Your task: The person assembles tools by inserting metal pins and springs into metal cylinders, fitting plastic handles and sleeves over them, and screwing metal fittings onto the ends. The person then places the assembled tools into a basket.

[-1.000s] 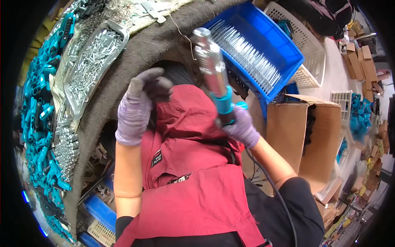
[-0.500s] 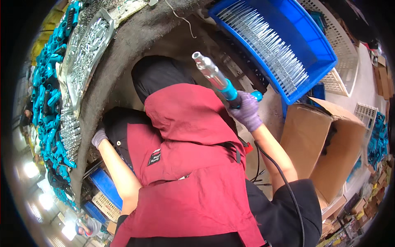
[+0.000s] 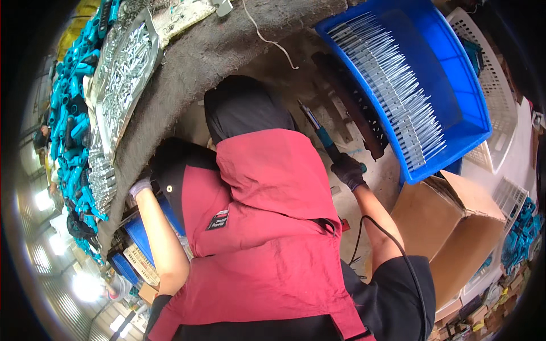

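Observation:
My right hand (image 3: 348, 172), in a dark-looking glove, is closed round the grip of a teal and black power screwdriver (image 3: 325, 138). Its metal front end points up and to the left, low beside my leg. A black cable (image 3: 392, 237) runs along my right arm. My left hand (image 3: 140, 186), in a pale purple glove, is at the edge of the grey cloth-covered bench (image 3: 176, 85); its fingers are hidden. Close by on that bench are rows of small metal parts (image 3: 101, 181) and a metal tray (image 3: 152, 52) full of shiny pins or screws. My red apron (image 3: 273, 250) fills the middle.
Teal plastic housings (image 3: 69, 133) are heaped along the left. At upper right a blue bin (image 3: 463, 85) holds a row of thin metal parts (image 3: 392, 85). Below it stands an open cardboard box (image 3: 424, 219). White perforated crates (image 3: 492, 85) are farther right. A white string (image 3: 267, 40) hangs off the bench.
My right hand has lowered the screwdriver away from the camera and into shadow. My left hand stays by the bench edge. The whole view has shifted a little.

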Action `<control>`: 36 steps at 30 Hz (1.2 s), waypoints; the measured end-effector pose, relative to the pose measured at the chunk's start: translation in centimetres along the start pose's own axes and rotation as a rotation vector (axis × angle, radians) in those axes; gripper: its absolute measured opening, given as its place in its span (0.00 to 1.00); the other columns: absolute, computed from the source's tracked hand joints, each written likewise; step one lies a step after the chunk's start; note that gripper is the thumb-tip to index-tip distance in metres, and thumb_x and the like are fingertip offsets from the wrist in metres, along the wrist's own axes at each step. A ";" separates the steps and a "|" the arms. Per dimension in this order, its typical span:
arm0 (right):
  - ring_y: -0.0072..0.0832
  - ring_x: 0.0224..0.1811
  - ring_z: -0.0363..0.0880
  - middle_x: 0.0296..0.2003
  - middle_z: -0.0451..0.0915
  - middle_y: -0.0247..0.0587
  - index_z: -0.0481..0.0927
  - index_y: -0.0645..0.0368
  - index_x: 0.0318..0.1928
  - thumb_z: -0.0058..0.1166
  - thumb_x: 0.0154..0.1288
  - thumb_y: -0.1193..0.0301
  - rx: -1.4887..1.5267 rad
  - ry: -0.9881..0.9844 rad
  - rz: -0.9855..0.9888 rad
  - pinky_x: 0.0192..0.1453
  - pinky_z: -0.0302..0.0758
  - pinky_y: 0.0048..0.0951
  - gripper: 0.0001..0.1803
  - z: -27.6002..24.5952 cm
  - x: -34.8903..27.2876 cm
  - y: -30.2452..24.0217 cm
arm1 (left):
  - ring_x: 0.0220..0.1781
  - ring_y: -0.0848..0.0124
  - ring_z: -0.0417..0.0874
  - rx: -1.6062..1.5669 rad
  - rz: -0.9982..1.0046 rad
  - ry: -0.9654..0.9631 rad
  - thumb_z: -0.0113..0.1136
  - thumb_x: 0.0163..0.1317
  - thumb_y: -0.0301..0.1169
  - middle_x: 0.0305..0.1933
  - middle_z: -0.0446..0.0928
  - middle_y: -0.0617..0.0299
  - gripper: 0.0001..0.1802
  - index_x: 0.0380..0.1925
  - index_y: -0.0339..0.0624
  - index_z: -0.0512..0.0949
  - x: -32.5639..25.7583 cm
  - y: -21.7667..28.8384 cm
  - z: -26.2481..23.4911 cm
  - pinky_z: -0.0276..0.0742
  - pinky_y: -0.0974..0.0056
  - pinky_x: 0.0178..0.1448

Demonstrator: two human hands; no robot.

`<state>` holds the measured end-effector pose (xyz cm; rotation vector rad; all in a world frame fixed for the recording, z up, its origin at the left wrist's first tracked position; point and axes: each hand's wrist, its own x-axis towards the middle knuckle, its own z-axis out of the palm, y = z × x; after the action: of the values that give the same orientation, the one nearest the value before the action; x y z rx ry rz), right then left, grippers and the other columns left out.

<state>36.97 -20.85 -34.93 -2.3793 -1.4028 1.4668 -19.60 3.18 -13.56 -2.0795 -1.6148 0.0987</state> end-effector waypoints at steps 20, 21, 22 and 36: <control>0.49 0.36 0.77 0.31 0.78 0.54 0.73 0.60 0.36 0.58 0.43 0.64 0.276 -0.015 -0.006 0.40 0.73 0.41 0.18 -3.4 -5.6 -3.3 | 0.48 0.63 0.76 0.161 0.095 -0.729 0.46 0.62 0.45 0.47 0.75 0.54 0.23 0.47 0.38 0.71 1.7 20.3 -12.8 0.72 0.59 0.51; 0.49 0.37 0.77 0.32 0.78 0.53 0.73 0.59 0.37 0.59 0.42 0.63 0.270 0.052 -0.074 0.41 0.73 0.40 0.20 -4.5 -7.4 -3.7 | 0.45 0.65 0.76 -0.665 -0.105 -0.864 0.50 0.60 0.43 0.43 0.76 0.55 0.22 0.47 0.37 0.71 1.2 21.9 -14.1 0.72 0.61 0.48; 0.49 0.37 0.77 0.32 0.78 0.53 0.73 0.59 0.37 0.59 0.42 0.63 0.260 0.049 -0.077 0.41 0.73 0.40 0.20 -5.4 -9.1 -4.2 | 0.42 0.66 0.76 -1.500 -0.316 -0.898 0.53 0.59 0.40 0.39 0.76 0.56 0.21 0.46 0.36 0.71 0.8 23.2 -15.7 0.73 0.63 0.46; 0.44 0.41 0.75 0.40 0.75 0.49 0.69 0.59 0.50 0.66 0.47 0.61 -0.125 1.114 -1.057 0.48 0.72 0.38 0.31 -24.9 -23.1 -22.6 | 0.35 0.78 0.77 -1.942 0.344 -0.439 0.64 0.54 0.30 0.32 0.76 0.64 0.13 0.37 0.39 0.73 7.1 25.4 -33.7 0.74 0.69 0.40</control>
<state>35.96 -13.06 5.05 -1.4299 -1.7816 -0.1886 16.93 -6.03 6.76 -3.8338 -1.5619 -1.5949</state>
